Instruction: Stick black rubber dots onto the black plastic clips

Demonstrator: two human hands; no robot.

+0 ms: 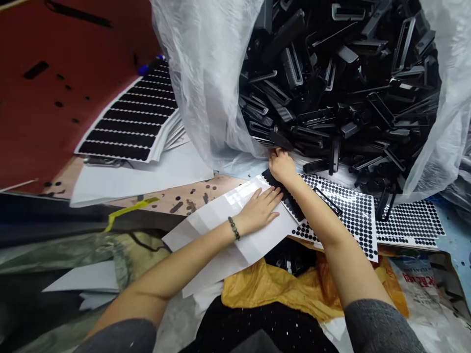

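My left hand lies flat with fingers spread on a white backing sheet, its fingertips at the edge of a black sticker strip. My right hand is closed at the far end of that strip, beside the opening of a plastic bag; its curled fingers hide whatever is in them. Many black plastic parts fill the bag. Under my right forearm, one black frame-shaped part rests on a sheet of round black dots.
On the left, a stack of sheets with black strips lies over white paper, beside a red surface. A second dot sheet is at right. Yellow cloth hangs below the work edge.
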